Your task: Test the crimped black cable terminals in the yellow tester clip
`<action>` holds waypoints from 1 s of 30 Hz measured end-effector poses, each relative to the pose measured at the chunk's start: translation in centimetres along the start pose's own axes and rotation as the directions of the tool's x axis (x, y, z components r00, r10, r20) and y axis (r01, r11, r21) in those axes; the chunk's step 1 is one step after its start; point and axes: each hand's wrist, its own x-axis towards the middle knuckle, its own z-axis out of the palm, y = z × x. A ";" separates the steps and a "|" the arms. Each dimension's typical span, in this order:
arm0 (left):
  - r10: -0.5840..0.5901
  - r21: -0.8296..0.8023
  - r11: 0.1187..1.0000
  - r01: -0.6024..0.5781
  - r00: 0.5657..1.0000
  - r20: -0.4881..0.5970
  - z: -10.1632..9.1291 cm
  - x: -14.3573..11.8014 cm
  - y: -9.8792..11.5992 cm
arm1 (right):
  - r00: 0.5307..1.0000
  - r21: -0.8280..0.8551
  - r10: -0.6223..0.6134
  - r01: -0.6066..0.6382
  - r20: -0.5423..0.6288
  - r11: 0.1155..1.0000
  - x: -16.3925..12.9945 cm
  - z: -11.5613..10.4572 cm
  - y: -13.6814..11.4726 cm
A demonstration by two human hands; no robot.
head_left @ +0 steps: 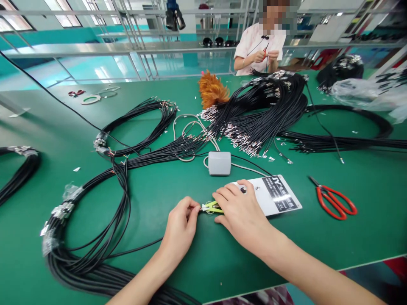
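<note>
My left hand [182, 224] is closed in a pinch on the end of a black cable [149, 244], which trails off to the lower left. Just right of the pinch, the tip of a yellow-green plier-like tool [213, 207] meets the cable end, with a small white piece there. My right hand [240, 212] wraps over the tool, thumb and fingers on either side of its two arms; the palm hides the rest. Behind that hand lies a flat white box [270, 199] with a dark "JY" label, partly covered by my fingers.
Red-handled scissors [337, 201] lie to the right. A grey box [219, 163] with a cord sits ahead. Coiled cable bundles [60, 237] fill the left, and a large cable pile [267, 110] lies beyond, beside orange feathery material [212, 90]. Across the table, a person [260, 46] holds a red-handled tool.
</note>
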 end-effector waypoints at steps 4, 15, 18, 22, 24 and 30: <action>0.009 0.002 1.000 -0.009 1.000 0.008 -0.1 0.1 -0.4 | 0.951 0.165 0.115 -0.069 -0.287 0.984 -3.9 -1.0 2.0; 0.033 0.023 0.999 -0.032 0.999 -0.012 -0.2 0.2 -0.3 | 0.834 0.112 0.183 -0.145 -0.520 0.983 -10.2 2.1 1.7; 0.030 0.037 0.999 -0.029 0.999 -0.030 -0.5 -0.1 -0.5 | 0.820 0.012 0.104 -0.118 -0.563 0.993 -9.8 2.6 2.3; 0.012 0.031 0.999 -0.010 0.997 -0.070 -1.2 -0.7 -0.9 | 0.819 -0.022 0.076 -0.108 -0.568 0.994 -10.0 3.2 3.2; 0.006 0.007 1.000 -0.005 0.996 -0.090 -1.4 -0.9 -1.0 | 0.815 0.002 0.087 -0.104 -0.573 0.995 -10.2 3.3 3.0; 0.024 -0.059 0.998 -0.039 0.973 -0.228 -4.9 1.7 -1.4 | 0.836 0.036 -0.028 0.056 -0.547 0.998 -11.4 3.4 2.0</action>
